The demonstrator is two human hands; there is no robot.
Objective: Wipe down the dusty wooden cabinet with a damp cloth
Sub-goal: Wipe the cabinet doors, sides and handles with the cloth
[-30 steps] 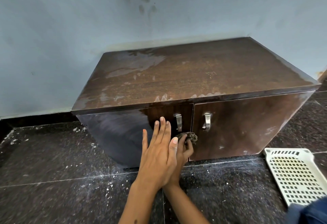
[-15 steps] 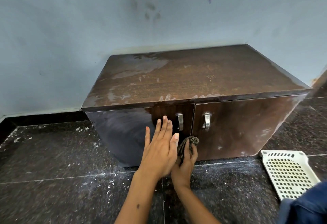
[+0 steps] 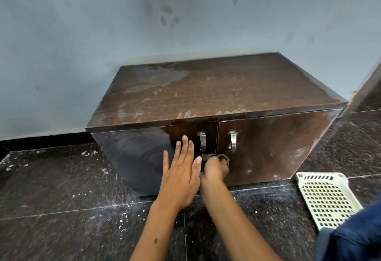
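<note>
A low dark wooden cabinet (image 3: pixel 216 96) with two doors and two metal handles stands against the wall; its top carries pale dust smears. My left hand (image 3: pixel 181 170) lies flat, fingers straight, against the left door (image 3: pixel 134 153) beside the left handle (image 3: pixel 202 141). My right hand (image 3: pixel 215 171) grips a small dark brown cloth (image 3: pixel 224 157) and holds it against the door fronts just below the handles, at the seam between the doors. The right door (image 3: pixel 278 147) shows whitish dust patches. Most of the cloth is hidden inside the fist.
A cream perforated plastic basket (image 3: pixel 327 199) lies on the dark speckled stone floor (image 3: pixel 61 209) at the right of the cabinet. A blue fabric-covered knee (image 3: pixel 354 238) fills the bottom right corner. White dust flecks the floor. A blue-grey wall stands behind.
My right hand with the cloth has shifted slightly right and closed tighter over it, below the handles. My left hand stays pressed on the left door. The view has tilted down a little.
</note>
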